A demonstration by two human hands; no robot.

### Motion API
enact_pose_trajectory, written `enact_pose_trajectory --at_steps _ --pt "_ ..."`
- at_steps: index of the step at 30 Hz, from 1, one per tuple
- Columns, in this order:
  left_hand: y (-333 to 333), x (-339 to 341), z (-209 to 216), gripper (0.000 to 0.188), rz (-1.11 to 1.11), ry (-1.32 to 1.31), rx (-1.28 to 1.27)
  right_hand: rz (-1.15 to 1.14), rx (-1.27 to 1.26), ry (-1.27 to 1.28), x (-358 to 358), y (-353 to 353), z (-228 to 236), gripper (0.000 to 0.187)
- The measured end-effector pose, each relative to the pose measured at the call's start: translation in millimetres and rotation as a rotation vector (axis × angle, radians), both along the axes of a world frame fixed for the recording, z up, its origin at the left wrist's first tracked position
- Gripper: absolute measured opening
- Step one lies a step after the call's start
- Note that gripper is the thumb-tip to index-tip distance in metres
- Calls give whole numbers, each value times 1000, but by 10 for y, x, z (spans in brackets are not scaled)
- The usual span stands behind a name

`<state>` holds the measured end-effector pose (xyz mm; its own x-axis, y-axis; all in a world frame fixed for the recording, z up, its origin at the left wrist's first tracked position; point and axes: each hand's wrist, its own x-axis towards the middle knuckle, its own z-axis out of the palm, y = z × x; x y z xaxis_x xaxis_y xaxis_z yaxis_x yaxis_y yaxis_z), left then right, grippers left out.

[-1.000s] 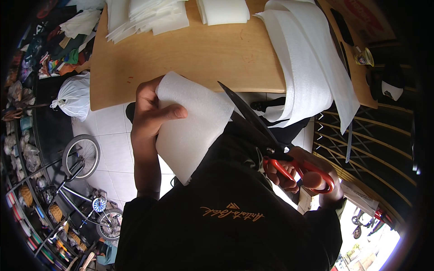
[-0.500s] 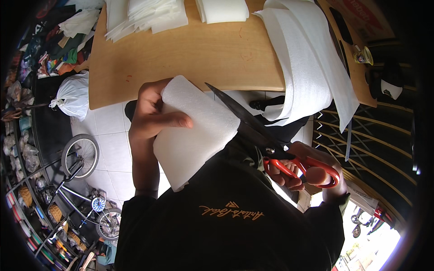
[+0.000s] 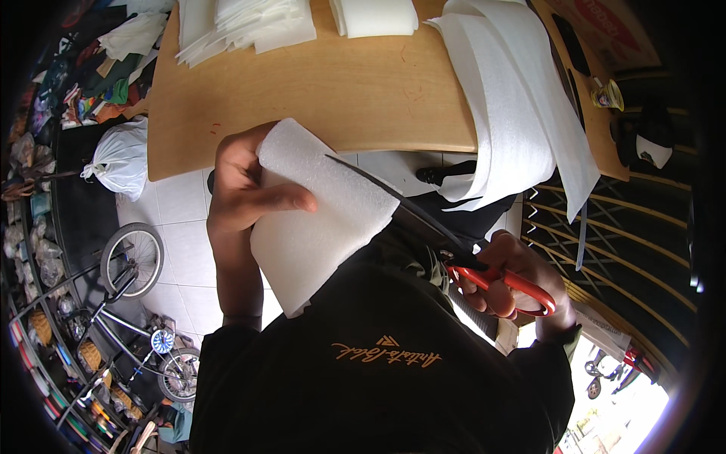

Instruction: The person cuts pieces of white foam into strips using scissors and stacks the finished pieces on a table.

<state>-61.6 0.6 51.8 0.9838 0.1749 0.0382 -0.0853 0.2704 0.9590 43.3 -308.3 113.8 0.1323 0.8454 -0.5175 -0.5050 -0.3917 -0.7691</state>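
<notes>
My left hand (image 3: 253, 185) is closed on a folded sheet of white foam (image 3: 321, 208), its thumb lying across the front and the other fingers behind. My right hand (image 3: 510, 276) grips scissors (image 3: 431, 231) with red handles and long dark blades. The blades reach up and left along the foam's right edge, with the tip over the upper part of the sheet. Whether a blade sits inside a fold cannot be made out. Both hands are held in front of my body, below the table's near edge.
On the wooden table (image 3: 318, 98) lie a stack of white foam sheets (image 3: 265, 23) and a smaller folded pile (image 3: 374, 17). A long foam length (image 3: 507, 113) hangs over the front right edge. A white sack (image 3: 121, 159) and a bicycle (image 3: 132, 325) stand left; a folding gate (image 3: 605, 234) is right.
The scissors have closed further, and their tip has moved left onto the foam's edge. My left hand and the foam have shifted slightly left and up.
</notes>
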Motion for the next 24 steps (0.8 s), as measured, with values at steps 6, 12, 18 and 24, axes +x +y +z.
enact_pose_trajectory --at_steps 6,12,18,24 --pt "-64 77 6 83 60 -143 -45 -24 -81 35 -35 -27 -35 20" --pt "-66 40 129 85 20 -18 54 23 19 69 -31 -84 -151 32" --pt "4 49 127 66 -94 -39 174 139 -80 128 17 -53 -27 39" --pt "9 62 92 65 -116 -116 207 150 -63 192 36 90 85 36"
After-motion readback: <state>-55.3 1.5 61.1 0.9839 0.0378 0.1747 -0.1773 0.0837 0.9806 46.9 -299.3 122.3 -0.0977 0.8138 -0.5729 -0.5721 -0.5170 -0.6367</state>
